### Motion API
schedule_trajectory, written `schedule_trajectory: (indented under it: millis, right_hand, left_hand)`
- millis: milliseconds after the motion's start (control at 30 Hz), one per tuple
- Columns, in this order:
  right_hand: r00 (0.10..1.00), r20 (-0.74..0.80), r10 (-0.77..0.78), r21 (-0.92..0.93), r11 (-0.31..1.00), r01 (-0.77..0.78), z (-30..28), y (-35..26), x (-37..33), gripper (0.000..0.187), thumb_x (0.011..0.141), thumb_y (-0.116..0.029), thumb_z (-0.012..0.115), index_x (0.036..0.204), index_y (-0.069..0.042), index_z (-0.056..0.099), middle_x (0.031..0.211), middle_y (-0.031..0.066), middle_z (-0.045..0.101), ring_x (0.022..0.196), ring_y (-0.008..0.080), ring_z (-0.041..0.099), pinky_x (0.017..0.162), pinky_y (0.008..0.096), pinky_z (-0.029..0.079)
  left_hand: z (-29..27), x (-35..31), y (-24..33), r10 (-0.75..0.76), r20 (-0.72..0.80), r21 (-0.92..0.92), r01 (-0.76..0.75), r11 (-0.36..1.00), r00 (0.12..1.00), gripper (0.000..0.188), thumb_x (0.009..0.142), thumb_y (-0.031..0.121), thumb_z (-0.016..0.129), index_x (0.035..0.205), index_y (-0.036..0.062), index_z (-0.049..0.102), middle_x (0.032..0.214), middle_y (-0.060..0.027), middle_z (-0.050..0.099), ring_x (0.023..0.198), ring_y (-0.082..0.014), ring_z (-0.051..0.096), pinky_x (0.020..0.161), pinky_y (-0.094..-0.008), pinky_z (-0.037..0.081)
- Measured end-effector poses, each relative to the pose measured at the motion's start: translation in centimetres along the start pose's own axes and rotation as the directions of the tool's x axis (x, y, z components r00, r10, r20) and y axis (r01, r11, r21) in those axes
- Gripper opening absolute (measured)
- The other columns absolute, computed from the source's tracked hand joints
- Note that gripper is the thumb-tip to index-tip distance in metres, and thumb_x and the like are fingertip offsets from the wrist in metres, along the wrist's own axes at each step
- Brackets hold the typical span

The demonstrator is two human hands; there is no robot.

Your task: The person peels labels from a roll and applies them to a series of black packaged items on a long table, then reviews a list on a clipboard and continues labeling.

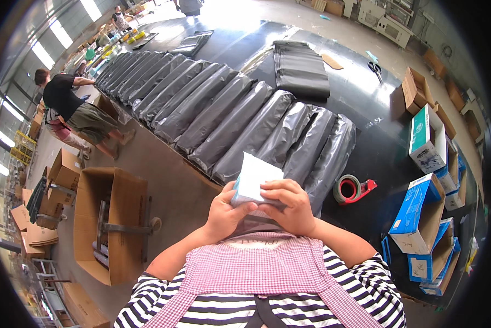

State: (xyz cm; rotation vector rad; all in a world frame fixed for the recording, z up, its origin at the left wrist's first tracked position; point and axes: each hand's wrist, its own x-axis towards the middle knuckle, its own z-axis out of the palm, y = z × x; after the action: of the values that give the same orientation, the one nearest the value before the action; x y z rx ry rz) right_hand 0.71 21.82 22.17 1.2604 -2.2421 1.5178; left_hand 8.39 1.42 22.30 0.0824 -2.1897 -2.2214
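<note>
Two hands give me my grip: the left hand (223, 214) and right hand (292, 206), both closed around a white block (257, 176) before the wearer's chest. Beyond it I see dark plastic-wrapped bundles (259, 131) in a row along the bench (379, 156). Right of them sits a red-handled tape dispenser (364, 192); farther right, blue boxes (415, 213); toward the far side, black scissors (375, 69).

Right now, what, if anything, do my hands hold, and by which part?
A white stack or packet: left hand at its left side, right hand at its near right corner.
</note>
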Motion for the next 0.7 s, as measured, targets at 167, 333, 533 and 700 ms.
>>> schedule_trajectory:
  millis: [167,333,533,700]
  right_hand:
    - [0.995,-0.093,0.046,-0.092,0.994,-0.055,-1.7,0.5,0.6,0.039,0.077,-0.021,0.082,0.112,-0.008,0.072,0.118,0.0074,0.070,0.112,0.0263,0.062,0.096,0.0376,0.046]
    - [0.991,-0.133,0.027,-0.158,0.986,-0.048,-3.0,1.5,-0.1,0.028,0.080,-0.019,0.079,0.105,-0.009,0.074,0.110,0.0042,0.073,0.102,0.0225,0.065,0.092,0.0355,0.044]
    - [0.778,-0.172,0.605,0.499,0.734,-0.461,-6.1,3.0,-0.7,0.014,0.094,-0.015,0.069,0.095,-0.001,0.074,0.091,0.0040,0.072,0.086,0.0134,0.064,0.078,0.0285,0.051]
    - [0.484,-0.269,0.833,0.823,0.460,-0.334,-18.1,7.0,-2.1,0.021,0.101,-0.031,0.060,0.104,-0.010,0.065,0.087,0.0021,0.069,0.070,0.0118,0.066,0.049,0.0220,0.048]
  left_hand:
    - [1.3,2.0,0.9,0.098,0.037,0.180,-0.103,0.978,0.995,0.029,0.082,0.016,0.080,0.108,0.0037,0.073,0.121,-0.0079,0.058,0.110,-0.0206,0.058,0.093,-0.0329,0.047]
    - [2.2,4.2,1.0,0.063,0.140,0.221,-0.093,0.971,0.988,0.032,0.079,0.014,0.081,0.108,0.0033,0.073,0.118,-0.0090,0.059,0.107,-0.0225,0.060,0.092,-0.0344,0.048]
    - [2.7,7.5,2.1,0.019,0.301,0.470,-0.166,0.867,0.953,0.034,0.076,0.012,0.081,0.107,0.0013,0.072,0.118,-0.0128,0.060,0.105,-0.0280,0.061,0.091,-0.0366,0.049]
    - [1.5,9.9,0.9,-0.057,0.332,0.385,-0.080,0.920,0.942,0.026,0.080,0.012,0.079,0.101,-0.0007,0.072,0.117,-0.0096,0.060,0.106,-0.0240,0.060,0.090,-0.0336,0.048]
